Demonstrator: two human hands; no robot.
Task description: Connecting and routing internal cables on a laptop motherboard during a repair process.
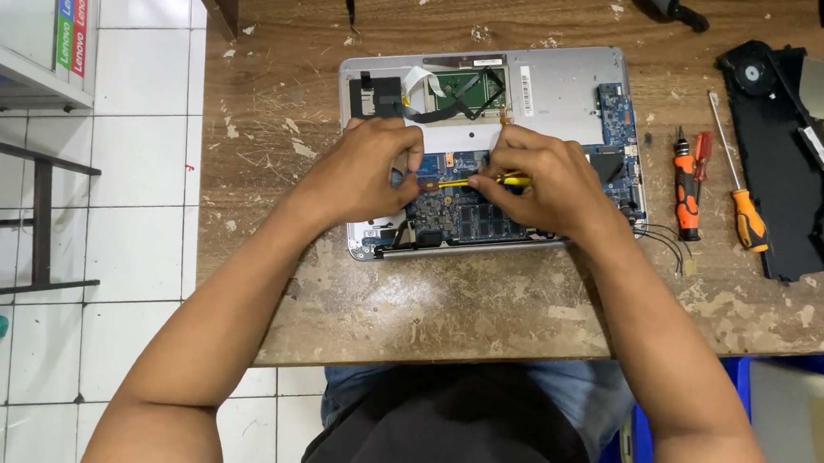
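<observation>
Fingers of the right hand (544, 182) pinch a small yellow screwdriver (482, 180) over the opened laptop (564, 88), mid-tabletop; the left hand (368, 167) is curled on the circuit board (461, 215) beside its tip. Bare scuffed wood lies toward the table's (426, 309) near edge. Two orange screwdrivers (686, 186) and a black cover (783, 159) sit rightward; white floor tiles (145, 82) lie left.

An opened silver laptop base (493, 151) lies flat on the desk, its blue circuit board (461, 215) exposed toward six o'clock. A small yellow-handled screwdriver (482, 180) lies almost level across the board, tip pointing to nine o'clock, handle at three o'clock.
</observation>
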